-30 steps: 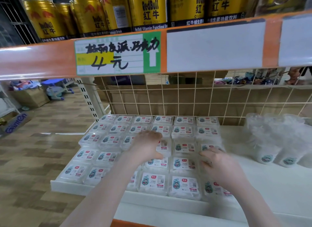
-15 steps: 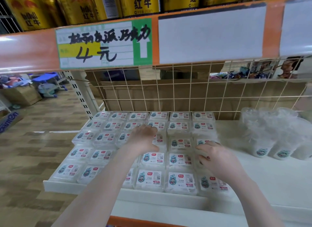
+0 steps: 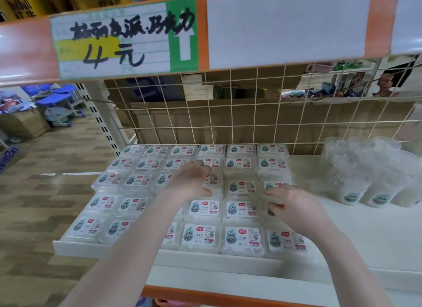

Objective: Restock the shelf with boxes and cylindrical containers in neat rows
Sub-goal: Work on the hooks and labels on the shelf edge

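Observation:
Several clear flat boxes [image 3: 242,237] with white labels lie in rows on the white shelf [image 3: 365,242], filling its left half. My left hand [image 3: 190,182] rests on boxes in the middle of the rows, fingers stretched toward the back. My right hand [image 3: 294,206] lies on the boxes of the rightmost column, fingers spread and lightly bent over one box. To the right stand clear cylindrical containers [image 3: 352,174] in a blurry cluster.
A wire grid [image 3: 228,114] backs the shelf, with cardboard behind it. Overhead is the orange shelf edge [image 3: 27,48] with a handwritten price tag [image 3: 123,37] and gold cans above. Wooden floor and blue chairs [image 3: 57,96] lie to the left.
The view has tilted down and moved closer to the shelf. Both hands stay on the boxes in nearly the same places.

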Available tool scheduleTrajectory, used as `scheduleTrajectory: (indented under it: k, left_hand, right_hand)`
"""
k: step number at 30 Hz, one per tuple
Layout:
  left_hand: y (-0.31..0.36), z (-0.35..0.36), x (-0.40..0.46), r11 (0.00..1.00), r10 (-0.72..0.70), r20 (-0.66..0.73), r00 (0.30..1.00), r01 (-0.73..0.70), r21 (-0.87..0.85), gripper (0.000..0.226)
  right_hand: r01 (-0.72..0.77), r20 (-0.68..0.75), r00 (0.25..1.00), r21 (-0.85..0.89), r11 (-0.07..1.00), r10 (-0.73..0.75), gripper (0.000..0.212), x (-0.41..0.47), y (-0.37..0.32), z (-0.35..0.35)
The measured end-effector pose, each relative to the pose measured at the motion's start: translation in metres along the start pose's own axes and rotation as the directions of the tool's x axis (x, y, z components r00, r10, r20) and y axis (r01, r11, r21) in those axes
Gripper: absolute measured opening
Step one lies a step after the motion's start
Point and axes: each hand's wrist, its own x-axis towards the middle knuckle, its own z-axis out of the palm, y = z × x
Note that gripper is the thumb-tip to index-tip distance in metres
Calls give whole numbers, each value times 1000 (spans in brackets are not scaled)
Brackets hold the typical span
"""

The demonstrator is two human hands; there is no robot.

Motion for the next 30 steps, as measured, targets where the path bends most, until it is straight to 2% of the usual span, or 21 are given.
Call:
scheduleTrajectory:
  k: [6,13,21,27,30]
  left_hand:
    - [-2,2,-1,1000,-10,2,1000,10,-9,63]
    - [0,7,-8,997,-74,-31,997,74,-17,58]
    - [15,16,-43,990,-144,-200,969,138,-42,51]
    - [38,27,-80,952,-282,-268,921,233,-201,55]
    - [45,30,-103,909,-339,-282,897,235,-344,55]
  right_hand:
    - [11,-19,1000,12,1000,-11,22,0,3,2]
    - [-56,-152,986,94,994,70,25,-3,12,7]
    - [-49,-302,950,110,993,80,22,-11,38,11]
    - [-80,-381,917,108,991,115,27,-28,40,7]
    - [-139,-403,898,115,984,174,26,-47,39,4]
